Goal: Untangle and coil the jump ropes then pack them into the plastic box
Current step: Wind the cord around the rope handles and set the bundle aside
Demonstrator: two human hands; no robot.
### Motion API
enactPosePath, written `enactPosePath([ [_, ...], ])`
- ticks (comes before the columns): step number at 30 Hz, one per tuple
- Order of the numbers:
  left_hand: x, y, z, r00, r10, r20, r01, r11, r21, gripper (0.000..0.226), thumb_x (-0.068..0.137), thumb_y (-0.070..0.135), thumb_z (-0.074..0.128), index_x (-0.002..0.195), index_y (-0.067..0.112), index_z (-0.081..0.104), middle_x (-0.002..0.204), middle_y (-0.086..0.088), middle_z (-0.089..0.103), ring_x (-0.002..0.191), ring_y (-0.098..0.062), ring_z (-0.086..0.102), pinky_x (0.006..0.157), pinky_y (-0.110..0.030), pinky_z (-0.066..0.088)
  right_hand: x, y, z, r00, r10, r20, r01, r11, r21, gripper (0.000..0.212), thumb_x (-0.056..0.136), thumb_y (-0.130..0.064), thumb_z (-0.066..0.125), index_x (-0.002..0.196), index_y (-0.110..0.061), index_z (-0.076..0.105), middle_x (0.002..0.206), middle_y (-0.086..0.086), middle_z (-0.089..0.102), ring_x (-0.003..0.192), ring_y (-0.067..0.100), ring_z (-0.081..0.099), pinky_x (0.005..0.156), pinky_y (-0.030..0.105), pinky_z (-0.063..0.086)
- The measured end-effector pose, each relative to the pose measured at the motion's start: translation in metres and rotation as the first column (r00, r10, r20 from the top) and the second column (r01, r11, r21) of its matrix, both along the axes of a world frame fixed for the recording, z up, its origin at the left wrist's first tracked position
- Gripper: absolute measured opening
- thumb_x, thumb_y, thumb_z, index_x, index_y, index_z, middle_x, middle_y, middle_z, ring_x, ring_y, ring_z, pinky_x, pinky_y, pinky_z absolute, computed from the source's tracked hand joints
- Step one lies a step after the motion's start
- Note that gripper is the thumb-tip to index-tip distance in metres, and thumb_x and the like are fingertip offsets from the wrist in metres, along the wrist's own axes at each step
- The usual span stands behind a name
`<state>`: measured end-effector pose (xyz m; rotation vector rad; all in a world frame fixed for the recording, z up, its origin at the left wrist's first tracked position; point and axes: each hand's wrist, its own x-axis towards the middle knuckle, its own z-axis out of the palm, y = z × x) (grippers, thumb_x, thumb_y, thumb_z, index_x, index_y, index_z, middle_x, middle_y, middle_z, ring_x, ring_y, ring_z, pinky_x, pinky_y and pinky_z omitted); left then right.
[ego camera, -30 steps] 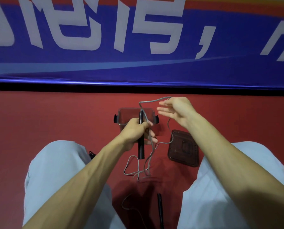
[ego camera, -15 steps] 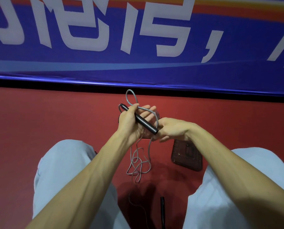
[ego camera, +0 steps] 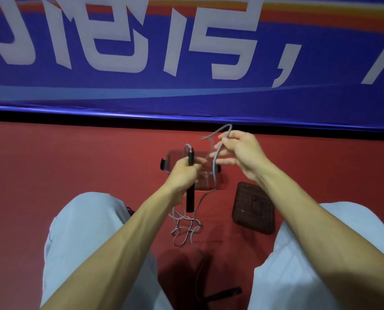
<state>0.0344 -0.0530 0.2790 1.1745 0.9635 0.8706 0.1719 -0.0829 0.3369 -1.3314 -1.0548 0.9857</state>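
In the head view, the left hand [ego camera: 182, 173] is gripping the black handle [ego camera: 190, 198] upright as an anchor while the right hand [ego camera: 242, 153] is pinching the grey cord [ego camera: 215, 162], holding a loop over the open plastic box [ego camera: 170, 157], probably for coiling.

Open floor [ego camera: 79, 166] left of plastic box [ego camera: 205, 184], lid [ego camera: 253, 209] right

Plastic box [ego camera: 175, 156] at far centre, half masked by left hand [ego camera: 183, 175] and upright black handle [ego camera: 190, 199]. Right hand [ego camera: 242, 153] fingertips blurred around grey rope [ego camera: 215, 163]. Second handle [ego camera: 224, 295] near, dim in shadow. Dark scrap [ego camera: 130, 210] beside left knee, mostly hidden. Banner [ego camera: 186, 95] lettering cropped at top and sides.
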Motion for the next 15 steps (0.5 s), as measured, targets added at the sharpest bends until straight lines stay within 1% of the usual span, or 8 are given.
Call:
enactPosePath([
  [2,0.002,-0.007,-0.001,0.987,-0.141,-0.082,0.141,0.99,-0.008,0.026,0.091,-0.008,0.05,0.084,0.013,0.062,0.078,-0.008,0.065,0.069,-0.02,0.058,0.07,-0.031,0.047,0.006,0.002,0.004,0.988,-0.102,-0.12,0.11,0.992,0.057,0.014,0.102,-0.003,0.039,0.098,-0.006,0.052,0.083,0.01,0.061,0.063,0.019,0.07,0.059,0.031,0.059],
  [4,0.003,-0.011,0.0,0.962,-0.24,-0.131,0.244,0.97,0.011,0.025,0.093,-0.005,0.052,0.084,0.015,0.062,0.077,-0.004,0.066,0.067,-0.012,0.059,0.067,-0.022,0.045,0.011,0.003,0.006,0.957,-0.173,-0.234,0.194,0.978,0.072,0.013,0.102,-0.003,0.04,0.096,-0.005,0.051,0.085,0.012,0.06,0.065,0.02,0.071,0.06,0.031,0.06],
  [5,0.004,-0.013,0.001,0.949,-0.281,-0.146,0.287,0.958,0.024,0.024,0.095,-0.003,0.052,0.085,0.016,0.062,0.079,-0.002,0.066,0.069,-0.01,0.06,0.07,-0.021,0.045,0.014,0.003,0.007,0.935,-0.19,-0.298,0.22,0.973,0.069,0.013,0.101,-0.002,0.04,0.093,-0.006,0.05,0.086,0.013,0.06,0.064,0.02,0.071,0.059,0.031,0.06],
  [7,0.005,-0.015,0.001,0.928,-0.331,-0.169,0.343,0.938,0.043,0.023,0.098,0.002,0.05,0.088,0.018,0.063,0.082,0.002,0.067,0.076,-0.008,0.063,0.079,-0.025,0.045,0.018,0.003,0.007,0.887,-0.213,-0.409,0.255,0.966,0.05,0.015,0.101,0.0,0.039,0.091,-0.006,0.049,0.087,0.015,0.06,0.065,0.022,0.071,0.058,0.031,0.06],
  [9,0.004,-0.017,0.0,0.912,-0.355,-0.206,0.375,0.924,0.069,0.019,0.1,0.007,0.051,0.091,0.018,0.064,0.088,0.002,0.069,0.086,-0.01,0.065,0.086,-0.028,0.046,0.021,0.004,0.007,0.85,-0.237,-0.47,0.282,0.959,0.027,0.015,0.101,0.001,0.038,0.092,-0.004,0.048,0.087,0.016,0.06,0.067,0.025,0.071,0.057,0.033,0.06],
  [11,0.003,-0.018,-0.001,0.904,-0.362,-0.227,0.393,0.914,0.104,0.017,0.1,0.01,0.052,0.095,0.017,0.067,0.096,-0.005,0.07,0.096,-0.014,0.065,0.093,-0.031,0.048,0.023,0.004,0.006,0.82,-0.243,-0.518,0.295,0.955,0.018,0.015,0.1,0.003,0.038,0.093,-0.003,0.049,0.087,0.018,0.061,0.069,0.028,0.071,0.056,0.034,0.059],
  [12,0.003,-0.017,-0.001,0.909,-0.355,-0.221,0.387,0.913,0.126,0.016,0.1,0.01,0.053,0.095,0.016,0.068,0.098,-0.008,0.069,0.097,-0.017,0.064,0.094,-0.031,0.049,0.024,0.004,0.006,0.807,-0.242,-0.539,0.297,0.955,0.016,0.015,0.1,0.004,0.037,0.093,-0.002,0.049,0.086,0.018,0.061,0.07,0.029,0.071,0.056,0.034,0.059],
  [15,0.003,-0.016,-0.002,0.931,-0.306,-0.199,0.344,0.917,0.199,0.014,0.099,0.009,0.055,0.092,0.012,0.067,0.093,-0.012,0.066,0.089,-0.017,0.063,0.085,-0.02,0.052,0.026,0.004,0.007,0.779,-0.237,-0.58,0.303,0.953,0.017,0.015,0.099,0.007,0.037,0.093,-0.001,0.049,0.087,0.02,0.061,0.074,0.032,0.071,0.058,0.035,0.059],
])
